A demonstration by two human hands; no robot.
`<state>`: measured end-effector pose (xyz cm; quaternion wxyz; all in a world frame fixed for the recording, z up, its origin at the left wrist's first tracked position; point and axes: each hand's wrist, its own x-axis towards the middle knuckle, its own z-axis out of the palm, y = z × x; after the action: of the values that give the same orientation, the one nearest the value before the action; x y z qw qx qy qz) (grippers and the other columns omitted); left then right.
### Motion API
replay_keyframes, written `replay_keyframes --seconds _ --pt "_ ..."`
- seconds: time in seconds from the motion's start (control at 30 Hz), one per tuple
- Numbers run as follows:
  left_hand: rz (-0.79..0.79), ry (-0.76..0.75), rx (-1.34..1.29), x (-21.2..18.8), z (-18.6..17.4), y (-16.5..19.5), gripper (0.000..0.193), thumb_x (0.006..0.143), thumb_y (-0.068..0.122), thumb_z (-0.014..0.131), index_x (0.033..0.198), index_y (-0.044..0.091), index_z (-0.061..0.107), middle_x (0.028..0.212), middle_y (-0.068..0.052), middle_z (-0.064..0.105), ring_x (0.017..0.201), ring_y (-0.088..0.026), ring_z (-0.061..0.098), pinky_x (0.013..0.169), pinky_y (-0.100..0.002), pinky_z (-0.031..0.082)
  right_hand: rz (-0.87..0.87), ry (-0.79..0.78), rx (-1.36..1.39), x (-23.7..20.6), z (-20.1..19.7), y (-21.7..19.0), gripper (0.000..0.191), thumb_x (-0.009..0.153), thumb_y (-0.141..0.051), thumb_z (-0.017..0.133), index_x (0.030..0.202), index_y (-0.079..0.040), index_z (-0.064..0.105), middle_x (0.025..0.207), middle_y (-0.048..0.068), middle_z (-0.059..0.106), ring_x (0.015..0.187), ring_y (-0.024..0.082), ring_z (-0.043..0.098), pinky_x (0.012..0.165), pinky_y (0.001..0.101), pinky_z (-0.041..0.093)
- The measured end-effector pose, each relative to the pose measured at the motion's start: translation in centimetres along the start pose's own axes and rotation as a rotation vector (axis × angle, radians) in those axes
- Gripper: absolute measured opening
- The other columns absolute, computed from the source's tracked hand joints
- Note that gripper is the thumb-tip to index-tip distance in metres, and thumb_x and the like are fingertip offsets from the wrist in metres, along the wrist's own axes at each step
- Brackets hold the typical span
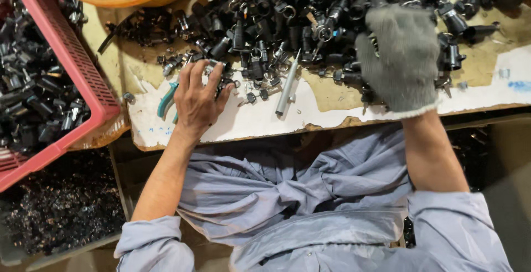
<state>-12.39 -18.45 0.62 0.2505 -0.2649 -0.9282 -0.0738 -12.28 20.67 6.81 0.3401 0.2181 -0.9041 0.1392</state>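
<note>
**Small black parts under both hands**

In the head view, our left hand (198, 97), bare, lies flat on the worn table (332, 114), the fingers spread apart over a few small black parts (224, 81); whether the fingertips pinch one, we cannot tell. Teal pliers (166, 100) lie just beside the thumb side, a grey metal tool (287, 86) a little beyond the other side. Our right hand (401, 56), in a grey knit glove, is curled into the big heap of black parts (287, 12), fingers bent together around some of them.

We judge the parts light, stiff and a bit slippery; best taken by the round body. They look black, tubular, with metal rings.
</note>
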Motion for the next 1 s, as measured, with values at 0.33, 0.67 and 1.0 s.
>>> replay_keyframes --seconds 0.33,0.67,1.0 --pt "0.015 0.233 -0.047 0.9 -2.2 1.3 0.034 0.100 0.030 0.079 0.125 0.008 0.072 0.121 -0.012 0.063 0.110 -0.033 0.059 0.093 -0.045 0.053 0.068 -0.149 -0.157 1.6 4.1 2.2 0.030 0.090 -0.004 0.083 0.117 -0.015 0.074 0.112 0.008 0.063 0.107 0.030 0.057 0.087 0.0445 0.048" --pt "-0.067 0.327 -0.280 1.2 -3.3 5.2 0.030 0.093 0.009 0.082 0.121 0.008 0.071 0.110 -0.008 0.067 0.099 -0.029 0.065 0.086 -0.040 0.056 0.531 0.358 1.082 0.4 0.7 -0.5 0.019 0.099 0.007 0.055 0.110 -0.009 0.055 0.098 0.007 0.063 0.085 0.014 0.059 0.080 0.0279 0.052" --pt "-0.187 0.272 -0.380 -0.1 -2.4 5.8 0.029 0.089 0.006 0.082 0.117 0.007 0.073 0.102 -0.008 0.071 0.088 -0.026 0.068 0.076 -0.036 0.056 0.317 0.040 0.787 -5.2 3.6 -7.2 0.015 0.087 -0.002 0.071 0.083 -0.006 0.056 0.072 0.003 0.052 0.065 0.015 0.056 0.073 0.0352 0.053"
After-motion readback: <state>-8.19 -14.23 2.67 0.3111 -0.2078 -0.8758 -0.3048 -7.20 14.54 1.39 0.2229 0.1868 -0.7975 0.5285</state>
